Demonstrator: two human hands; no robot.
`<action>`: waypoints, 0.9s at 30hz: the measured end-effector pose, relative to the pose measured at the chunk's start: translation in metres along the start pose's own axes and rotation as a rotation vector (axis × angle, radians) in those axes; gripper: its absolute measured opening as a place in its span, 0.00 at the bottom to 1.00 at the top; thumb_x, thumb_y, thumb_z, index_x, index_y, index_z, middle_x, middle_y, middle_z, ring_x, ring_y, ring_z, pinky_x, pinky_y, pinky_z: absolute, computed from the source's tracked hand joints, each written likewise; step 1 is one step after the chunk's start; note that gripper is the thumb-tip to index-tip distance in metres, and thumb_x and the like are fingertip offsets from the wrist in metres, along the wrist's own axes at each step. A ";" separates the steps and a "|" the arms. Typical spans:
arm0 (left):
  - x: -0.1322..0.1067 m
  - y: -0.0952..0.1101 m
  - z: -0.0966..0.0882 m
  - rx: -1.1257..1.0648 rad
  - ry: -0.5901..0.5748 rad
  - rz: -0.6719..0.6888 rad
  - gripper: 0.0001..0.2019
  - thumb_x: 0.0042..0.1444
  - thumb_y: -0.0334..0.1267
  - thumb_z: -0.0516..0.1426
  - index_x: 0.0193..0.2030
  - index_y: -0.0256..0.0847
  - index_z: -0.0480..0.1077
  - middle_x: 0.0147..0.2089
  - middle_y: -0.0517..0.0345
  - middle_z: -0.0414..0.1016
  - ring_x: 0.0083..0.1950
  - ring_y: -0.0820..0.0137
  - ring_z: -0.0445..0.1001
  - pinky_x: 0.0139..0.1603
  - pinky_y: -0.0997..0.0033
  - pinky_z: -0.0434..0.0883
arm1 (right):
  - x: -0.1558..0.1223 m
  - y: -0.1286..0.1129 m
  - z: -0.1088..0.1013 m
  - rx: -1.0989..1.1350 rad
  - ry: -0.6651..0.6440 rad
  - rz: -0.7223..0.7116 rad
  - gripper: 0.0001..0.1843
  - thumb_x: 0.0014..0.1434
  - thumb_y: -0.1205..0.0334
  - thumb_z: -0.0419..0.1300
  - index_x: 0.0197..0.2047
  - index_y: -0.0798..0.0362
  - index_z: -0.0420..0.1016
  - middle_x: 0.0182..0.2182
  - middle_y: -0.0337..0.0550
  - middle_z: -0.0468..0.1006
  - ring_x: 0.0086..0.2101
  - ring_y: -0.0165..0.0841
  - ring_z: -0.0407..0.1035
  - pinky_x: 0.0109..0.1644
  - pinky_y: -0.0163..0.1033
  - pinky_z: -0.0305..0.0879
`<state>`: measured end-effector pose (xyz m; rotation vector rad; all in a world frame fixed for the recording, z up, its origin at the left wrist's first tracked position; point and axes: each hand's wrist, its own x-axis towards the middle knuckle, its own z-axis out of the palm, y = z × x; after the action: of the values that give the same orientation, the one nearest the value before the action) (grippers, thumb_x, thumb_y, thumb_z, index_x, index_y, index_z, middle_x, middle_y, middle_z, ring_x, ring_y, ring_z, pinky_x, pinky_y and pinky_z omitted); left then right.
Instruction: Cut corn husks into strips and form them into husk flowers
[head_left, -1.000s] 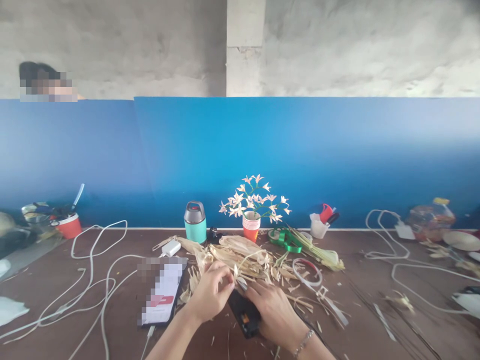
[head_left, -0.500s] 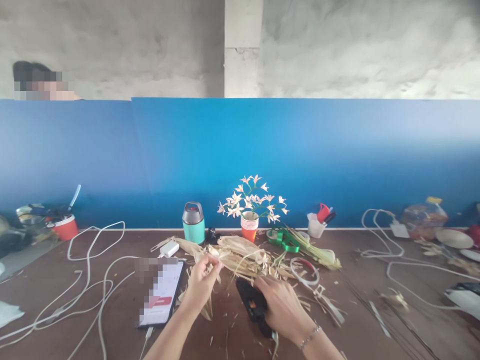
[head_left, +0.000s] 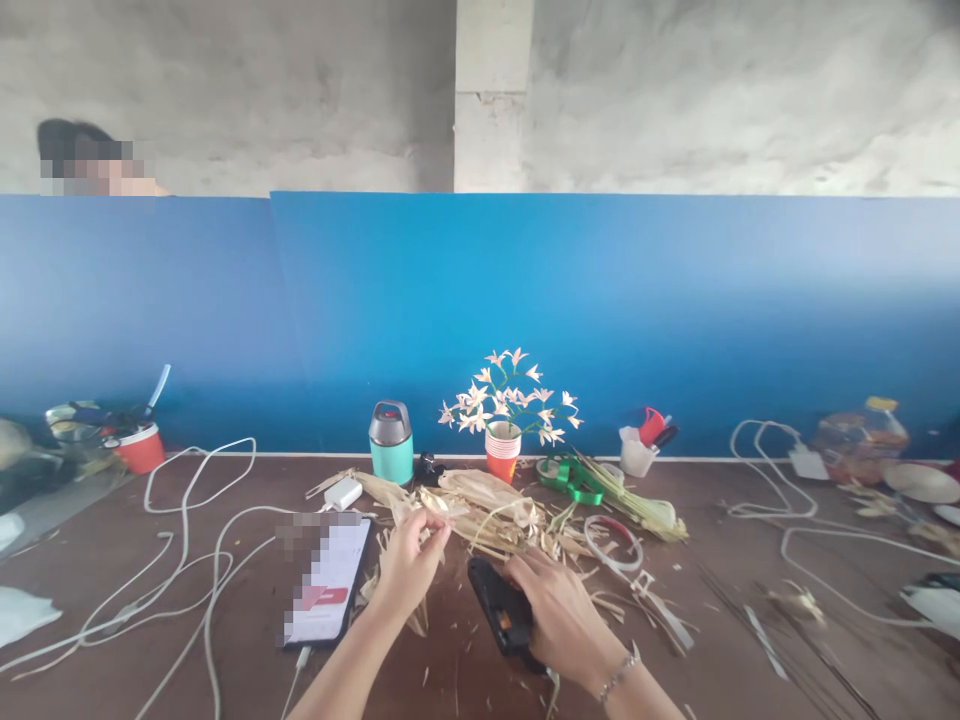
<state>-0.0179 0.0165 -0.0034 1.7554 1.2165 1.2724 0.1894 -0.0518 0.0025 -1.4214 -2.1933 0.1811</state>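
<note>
My left hand [head_left: 411,562] is closed in a pinch above the table, with a small pale corn husk piece [head_left: 442,507] at its fingertips. The exact shape of that piece is hard to make out. To the right, my right hand [head_left: 559,605] wraps round a black tool [head_left: 496,605] with an orange part, which looks like a glue gun. Its nose points up and left, apart from the left hand. Dried corn husks [head_left: 487,488] lie heaped just beyond both hands. Behind them, husk-like pale flowers [head_left: 510,397] on green stems stand in stacked paper cups [head_left: 501,462].
Left of my hands lies a phone [head_left: 330,585] with a cable plugged in, beside a white charger [head_left: 343,493] and looping cables. A teal flask [head_left: 392,455], green ribbon [head_left: 577,482], a tape roll [head_left: 613,545] and a white cup [head_left: 636,455] stand around the husks. A blue partition [head_left: 420,320] rises behind.
The whole view has shifted slightly, so the scene sits a little further right. Both hands keep nearly the same pose and hold.
</note>
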 end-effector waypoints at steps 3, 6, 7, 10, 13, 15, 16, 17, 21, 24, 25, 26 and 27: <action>-0.003 0.008 0.003 -0.129 -0.053 -0.116 0.10 0.52 0.46 0.56 0.29 0.41 0.67 0.31 0.55 0.77 0.37 0.62 0.74 0.39 0.66 0.67 | -0.001 -0.001 0.008 0.399 0.088 0.113 0.05 0.49 0.64 0.57 0.32 0.52 0.70 0.28 0.41 0.74 0.30 0.35 0.67 0.33 0.38 0.62; -0.007 0.020 0.008 -0.472 -0.099 -0.275 0.11 0.50 0.44 0.59 0.27 0.40 0.65 0.35 0.54 0.79 0.37 0.66 0.75 0.39 0.70 0.67 | -0.002 -0.003 0.012 0.827 0.126 0.346 0.11 0.49 0.54 0.61 0.32 0.52 0.72 0.25 0.39 0.74 0.28 0.35 0.69 0.32 0.39 0.66; -0.009 0.024 0.009 -0.611 -0.123 -0.351 0.11 0.49 0.43 0.60 0.26 0.40 0.64 0.38 0.54 0.79 0.36 0.68 0.75 0.37 0.71 0.67 | -0.001 -0.003 0.012 0.909 0.121 0.405 0.13 0.47 0.52 0.63 0.32 0.53 0.72 0.24 0.38 0.74 0.28 0.35 0.69 0.33 0.40 0.67; -0.013 0.032 0.011 -0.963 -0.186 -0.545 0.10 0.47 0.37 0.64 0.26 0.39 0.64 0.43 0.53 0.79 0.32 0.73 0.75 0.36 0.75 0.68 | 0.000 -0.004 0.013 0.999 0.140 0.486 0.17 0.41 0.51 0.67 0.31 0.53 0.74 0.23 0.38 0.74 0.28 0.37 0.70 0.35 0.43 0.68; -0.014 0.032 0.011 -1.100 -0.210 -0.624 0.09 0.47 0.32 0.64 0.26 0.38 0.66 0.40 0.53 0.80 0.34 0.74 0.77 0.35 0.78 0.68 | -0.001 0.000 0.021 1.024 0.214 0.520 0.23 0.37 0.52 0.70 0.37 0.52 0.73 0.25 0.39 0.76 0.30 0.39 0.72 0.38 0.46 0.69; -0.014 0.029 0.011 -1.122 -0.231 -0.627 0.09 0.48 0.31 0.63 0.25 0.38 0.67 0.36 0.55 0.80 0.38 0.72 0.77 0.36 0.79 0.69 | -0.003 0.006 0.029 1.038 0.244 0.538 0.27 0.36 0.54 0.70 0.41 0.51 0.71 0.28 0.40 0.78 0.32 0.40 0.73 0.40 0.48 0.69; -0.014 0.028 0.011 -1.131 -0.247 -0.621 0.09 0.48 0.31 0.63 0.24 0.38 0.66 0.34 0.56 0.80 0.40 0.71 0.77 0.37 0.79 0.69 | -0.004 0.008 0.033 1.041 0.253 0.541 0.28 0.37 0.54 0.70 0.43 0.51 0.70 0.29 0.41 0.78 0.33 0.41 0.73 0.41 0.48 0.69; -0.014 0.027 0.010 -1.137 -0.261 -0.616 0.09 0.48 0.31 0.63 0.23 0.39 0.66 0.33 0.56 0.80 0.41 0.70 0.77 0.38 0.78 0.69 | -0.005 0.011 0.036 1.036 0.258 0.540 0.29 0.37 0.55 0.69 0.44 0.51 0.69 0.30 0.41 0.79 0.33 0.41 0.73 0.41 0.48 0.69; -0.013 0.024 0.009 -1.132 -0.245 -0.632 0.07 0.48 0.29 0.63 0.25 0.38 0.68 0.32 0.55 0.80 0.45 0.67 0.77 0.44 0.74 0.70 | -0.003 0.013 0.032 0.879 0.237 0.466 0.20 0.42 0.53 0.66 0.39 0.51 0.70 0.29 0.40 0.78 0.32 0.40 0.73 0.37 0.44 0.70; -0.012 0.023 0.008 -1.125 -0.177 -0.655 0.07 0.47 0.27 0.63 0.25 0.37 0.69 0.34 0.53 0.81 0.47 0.65 0.77 0.44 0.73 0.71 | 0.004 0.016 0.006 0.561 0.243 0.390 0.10 0.49 0.53 0.59 0.31 0.51 0.69 0.25 0.39 0.76 0.28 0.38 0.72 0.33 0.40 0.67; -0.011 0.023 0.008 -1.126 -0.160 -0.659 0.07 0.47 0.26 0.63 0.25 0.37 0.69 0.35 0.52 0.81 0.47 0.64 0.77 0.44 0.73 0.71 | 0.005 0.020 -0.005 0.424 0.249 0.390 0.09 0.50 0.54 0.58 0.30 0.51 0.68 0.24 0.39 0.76 0.28 0.38 0.71 0.32 0.39 0.66; -0.011 0.022 0.008 -1.129 -0.146 -0.660 0.07 0.48 0.26 0.62 0.25 0.36 0.69 0.36 0.51 0.81 0.48 0.64 0.76 0.43 0.74 0.71 | 0.005 0.025 -0.016 0.304 0.235 0.412 0.09 0.50 0.55 0.58 0.32 0.51 0.68 0.26 0.40 0.77 0.29 0.38 0.71 0.33 0.39 0.66; -0.010 0.022 0.008 -1.135 -0.135 -0.660 0.07 0.48 0.25 0.62 0.25 0.36 0.69 0.37 0.50 0.80 0.48 0.64 0.76 0.42 0.75 0.71 | 0.003 0.032 -0.026 0.208 0.213 0.463 0.10 0.48 0.57 0.58 0.34 0.51 0.68 0.29 0.41 0.78 0.31 0.39 0.72 0.34 0.39 0.66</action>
<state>-0.0043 -0.0007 0.0096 0.5325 0.6368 1.0494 0.2271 -0.0390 0.0133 -1.7171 -1.6015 0.3868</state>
